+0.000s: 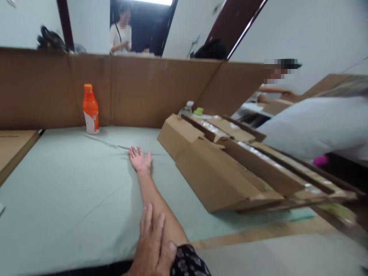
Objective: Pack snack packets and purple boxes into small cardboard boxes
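At bottom centre, the left hand (pixel 152 243) lies on the right forearm (pixel 159 203), cut off below by the frame; whether it grips cannot be determined. Right hand (pixel 140 161): palm up, fingers parted, over the pale green tabletop (pixel 71 199). Room extends leftward to flat cardboard (pixel 17 147); cartons (pixel 224 176) bound the right, partly hiding a clear bottle (pixel 186 110), their right ends blurred.

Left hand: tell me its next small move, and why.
Probably lift the left hand off the right forearm: it seems to rest there, near the sleeve, while the right hand lies palm up, fingers spread, holding nothing.
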`<state>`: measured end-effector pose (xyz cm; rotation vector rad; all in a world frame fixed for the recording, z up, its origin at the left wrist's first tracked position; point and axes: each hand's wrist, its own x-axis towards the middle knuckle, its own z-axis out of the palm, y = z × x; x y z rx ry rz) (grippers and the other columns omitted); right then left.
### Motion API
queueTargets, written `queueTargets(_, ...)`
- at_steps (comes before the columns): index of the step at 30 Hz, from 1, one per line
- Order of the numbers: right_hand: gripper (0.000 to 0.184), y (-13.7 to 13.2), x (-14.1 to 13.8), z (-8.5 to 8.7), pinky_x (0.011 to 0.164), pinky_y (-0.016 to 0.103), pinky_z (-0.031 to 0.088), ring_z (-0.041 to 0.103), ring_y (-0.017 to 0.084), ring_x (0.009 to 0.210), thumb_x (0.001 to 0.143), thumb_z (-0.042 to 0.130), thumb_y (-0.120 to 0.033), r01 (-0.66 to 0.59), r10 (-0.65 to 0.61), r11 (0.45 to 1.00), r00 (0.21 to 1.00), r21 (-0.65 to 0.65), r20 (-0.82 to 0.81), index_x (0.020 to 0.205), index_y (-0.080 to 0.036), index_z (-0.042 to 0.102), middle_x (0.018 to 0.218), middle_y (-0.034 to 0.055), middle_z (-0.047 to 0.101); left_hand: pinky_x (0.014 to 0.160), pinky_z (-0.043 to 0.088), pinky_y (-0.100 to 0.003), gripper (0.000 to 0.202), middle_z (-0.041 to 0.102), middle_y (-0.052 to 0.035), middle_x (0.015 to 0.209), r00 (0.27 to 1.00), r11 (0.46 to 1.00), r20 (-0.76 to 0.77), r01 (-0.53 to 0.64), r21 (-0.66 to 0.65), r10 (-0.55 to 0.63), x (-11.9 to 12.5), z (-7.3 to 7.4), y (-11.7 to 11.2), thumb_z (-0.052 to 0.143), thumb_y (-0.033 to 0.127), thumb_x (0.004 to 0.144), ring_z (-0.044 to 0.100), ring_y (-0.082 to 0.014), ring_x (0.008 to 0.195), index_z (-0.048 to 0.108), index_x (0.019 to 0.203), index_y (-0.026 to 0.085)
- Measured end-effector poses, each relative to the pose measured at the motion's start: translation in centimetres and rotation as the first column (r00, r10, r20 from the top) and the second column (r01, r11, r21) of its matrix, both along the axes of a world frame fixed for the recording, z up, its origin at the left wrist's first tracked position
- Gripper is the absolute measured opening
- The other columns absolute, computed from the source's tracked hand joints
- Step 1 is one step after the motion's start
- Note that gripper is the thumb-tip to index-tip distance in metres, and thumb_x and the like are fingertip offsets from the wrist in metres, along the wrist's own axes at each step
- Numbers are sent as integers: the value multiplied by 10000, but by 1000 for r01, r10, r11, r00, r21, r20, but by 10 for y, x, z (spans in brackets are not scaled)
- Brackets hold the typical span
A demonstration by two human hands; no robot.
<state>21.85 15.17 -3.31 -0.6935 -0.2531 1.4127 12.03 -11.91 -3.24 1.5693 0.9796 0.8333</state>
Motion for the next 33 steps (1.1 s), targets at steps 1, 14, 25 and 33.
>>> queueTargets(1,530,0,6,-4,895,432,568,659,223,1089,1055,342,-594,23,-23,1000,998,-2,-56,1267,-165,572,1284,126,637,1276,176,-543,658,245,-126,1706,1000,1000,12,26,15,-26,-10,3,-15,460,606,991,207,-339,1577,489,1529,228)
queueTargets(14,713,-1,24,-23,843,407,581,644,223,1165,1012,32,-658,145,-110,985,941,88,-320,1110,-186,557,1283,160,639,933,542,-358,289,744,-123,1040,774,548,396,76,-833,495,-14,34,-16,722,284,820,702,-238,984,696,1059,125)
queueTargets(25,667,-1,24,-33,781,422,594,656,241,1154,1026,60,-592,115,-71,988,935,107,-346,1051,-206,603,1281,161,647,729,575,-330,199,692,-29,915,687,312,444,318,-895,575,15,23,-7,630,331,1001,668,-160,768,666,999,135)
queueTargets(33,629,5,19,-32,784,415,580,660,239,1103,1030,162,-627,58,-13,990,947,131,-322,1029,-197,621,1207,142,668,865,543,-399,167,746,-102,766,635,324,526,415,-850,565,24,4,-1,628,299,770,727,-320,909,685,700,159)
